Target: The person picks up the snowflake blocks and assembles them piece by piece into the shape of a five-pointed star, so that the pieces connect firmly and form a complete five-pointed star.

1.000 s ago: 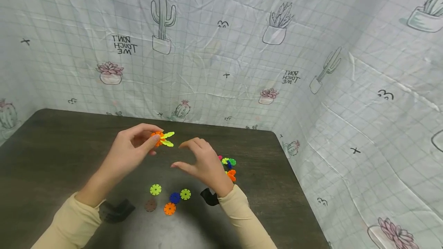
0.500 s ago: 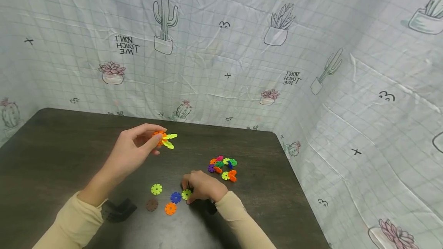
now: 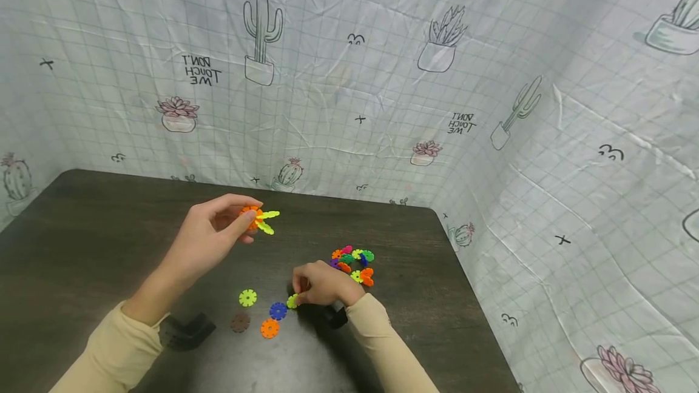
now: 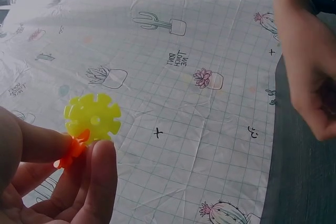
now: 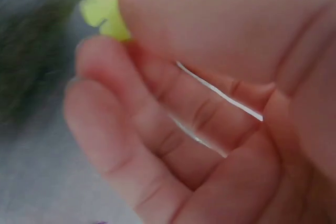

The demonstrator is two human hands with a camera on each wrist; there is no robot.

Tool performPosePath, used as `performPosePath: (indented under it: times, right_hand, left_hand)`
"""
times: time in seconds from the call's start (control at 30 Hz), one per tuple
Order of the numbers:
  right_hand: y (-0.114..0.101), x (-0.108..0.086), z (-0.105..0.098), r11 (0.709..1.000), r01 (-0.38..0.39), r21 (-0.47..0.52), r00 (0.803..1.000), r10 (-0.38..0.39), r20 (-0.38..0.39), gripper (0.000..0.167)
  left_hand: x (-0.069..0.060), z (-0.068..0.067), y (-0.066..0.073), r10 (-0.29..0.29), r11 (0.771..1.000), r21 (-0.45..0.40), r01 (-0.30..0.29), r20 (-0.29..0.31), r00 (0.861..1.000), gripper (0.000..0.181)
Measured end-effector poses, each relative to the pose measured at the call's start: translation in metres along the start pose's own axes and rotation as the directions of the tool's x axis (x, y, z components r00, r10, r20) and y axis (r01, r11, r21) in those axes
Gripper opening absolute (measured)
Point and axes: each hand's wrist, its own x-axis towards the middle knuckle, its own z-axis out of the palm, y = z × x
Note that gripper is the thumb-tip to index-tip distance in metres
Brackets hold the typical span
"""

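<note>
Beside the blue disc (image 3: pixel 278 311), the right hand (image 3: pixel 324 282) pinched a yellow disc (image 5: pixel 102 6). Beyond the blue disc, the left hand (image 3: pixel 207 226) pinched a cluster (image 4: pixel 84 121) (orange and yellow).

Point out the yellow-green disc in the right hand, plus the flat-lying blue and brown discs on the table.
Yellow-green notched disc (image 5: pixel 105 4): right wrist view, on its uncovered face.
Blue notched disc (image 3: pixel 278 312): head view, middle of its face.
Brown notched disc (image 3: pixel 240 322): head view, middle of its face.

The discs (image 4: pixel 79 116) show yellow-green, orange, blue and brown; the pale cloth (image 3: pixel 327 96) wears a cactus-printed grid.
</note>
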Motion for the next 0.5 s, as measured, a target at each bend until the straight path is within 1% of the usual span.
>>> performPosePath:
  times: [0.07,0.13,0.17,0.2,0.23,0.27,0.3,0.37,0.43,0.47,0.5]
  right_hand:
    - [0.0,-0.001,-0.005,0.994,0.065,0.09,0.997,-0.061,-0.055,0.02]
    - [-0.003,-0.003,-0.011,0.971,0.134,0.196,0.984,-0.107,-0.143,0.018]
    - [-0.005,-0.004,-0.014,0.95,0.171,0.26,0.972,-0.121,-0.199,0.016]
    - [-0.008,-0.005,-0.017,0.924,0.213,0.318,0.956,-0.129,-0.264,0.014]
    - [-0.012,-0.007,-0.019,0.891,0.255,0.375,0.935,-0.129,-0.329,0.012]
    - [-0.017,-0.008,-0.022,0.855,0.299,0.425,0.91,-0.122,-0.395,0.011]
    - [-0.022,-0.009,-0.024,0.812,0.349,0.467,0.881,-0.114,-0.459,0.01]
    - [-0.032,-0.011,-0.027,0.729,0.447,0.518,0.814,-0.093,-0.573,0.013]
    - [-0.041,-0.012,-0.029,0.663,0.533,0.526,0.745,-0.074,-0.663,0.018]
    - [-0.045,-0.013,-0.03,0.632,0.57,0.525,0.715,-0.066,-0.696,0.02]
    - [-0.048,-0.014,-0.03,0.606,0.6,0.522,0.689,-0.059,-0.723,0.021]
  left_hand:
    - [0.001,0.0,0.0,0.003,1.0,0.003,-0.003,0.0,1.0,0.024]
    - [0.001,0.0,0.001,0.005,1.0,0.003,-0.005,0.0,1.0,0.024]
    - [0.002,0.0,0.001,0.007,1.0,0.003,-0.007,0.0,1.0,0.024]
    - [0.002,0.0,0.001,0.009,1.0,0.0,-0.009,0.0,1.0,0.024]
    - [0.002,0.0,0.002,0.011,1.0,-0.004,-0.011,0.0,1.0,0.024]
    - [0.003,0.0,0.002,0.011,1.0,-0.006,-0.011,0.0,1.0,0.024]
    - [0.003,0.001,0.002,0.012,1.0,-0.009,-0.012,-0.001,1.0,0.024]
    - [0.004,0.001,0.002,0.016,1.0,-0.01,-0.016,-0.003,1.0,0.024]
    - [0.004,0.002,0.002,0.018,1.0,-0.005,-0.018,-0.007,1.0,0.024]
    - [0.005,0.002,0.002,0.018,1.0,-0.001,-0.018,-0.01,1.0,0.024]
    - [0.005,0.002,0.002,0.019,1.0,0.001,-0.019,-0.011,1.0,0.024]
